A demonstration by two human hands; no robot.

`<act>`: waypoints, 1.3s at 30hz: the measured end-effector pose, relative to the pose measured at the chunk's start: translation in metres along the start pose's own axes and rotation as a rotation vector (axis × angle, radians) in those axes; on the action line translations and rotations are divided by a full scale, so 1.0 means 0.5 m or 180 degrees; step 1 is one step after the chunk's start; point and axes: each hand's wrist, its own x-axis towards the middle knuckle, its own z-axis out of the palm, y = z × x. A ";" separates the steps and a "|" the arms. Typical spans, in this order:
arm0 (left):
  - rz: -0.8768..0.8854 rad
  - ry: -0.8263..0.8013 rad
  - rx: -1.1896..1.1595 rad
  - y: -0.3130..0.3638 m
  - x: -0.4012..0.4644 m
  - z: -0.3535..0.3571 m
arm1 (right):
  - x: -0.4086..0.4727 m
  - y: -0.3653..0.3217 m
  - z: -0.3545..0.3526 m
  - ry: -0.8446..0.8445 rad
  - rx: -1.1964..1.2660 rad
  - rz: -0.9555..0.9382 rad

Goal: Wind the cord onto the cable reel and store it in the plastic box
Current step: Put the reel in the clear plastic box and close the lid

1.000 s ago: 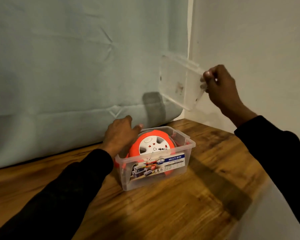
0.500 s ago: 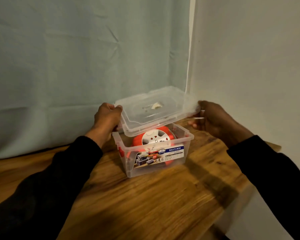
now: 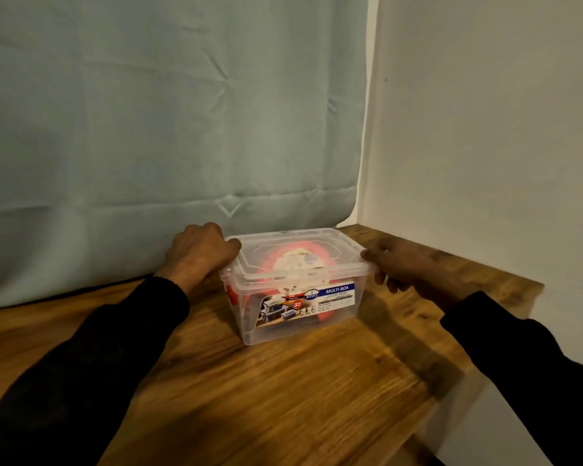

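A clear plastic box with a blue MULTI-BOX label stands on the wooden table near the back corner. Its clear lid lies flat on the rim. Through lid and walls I see the orange cable reel with its white socket face; no loose cord shows outside the box. My left hand grips the lid's left end, fingers curled over the edge. My right hand holds the lid's right end, thumb on top and fingers under the rim.
The wooden table ends at a front right edge close to the box. A pale green cloth hangs behind, and a white wall stands just right of the box.
The lid, held up in my right hand a second ago, came down over the box and now sits on the rim. My left hand moved from the reel to the lid's left end.
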 end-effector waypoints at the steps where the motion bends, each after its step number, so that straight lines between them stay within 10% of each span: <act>1: -0.0002 -0.0036 0.0026 -0.003 -0.002 -0.001 | -0.002 0.000 0.000 -0.0032 0.0029 -0.0044; 18: -0.0534 -0.0963 -0.0964 0.033 -0.050 -0.018 | 0.065 -0.054 0.023 -0.0503 -0.0230 0.0278; 24: -0.0482 -0.1278 -0.2563 -0.039 -0.076 0.001 | 0.100 -0.049 0.045 -0.0872 0.0817 0.0477; 39: -0.0585 -0.1348 -0.2781 -0.038 -0.035 0.038 | 0.085 -0.048 0.046 -0.0738 0.0848 0.0181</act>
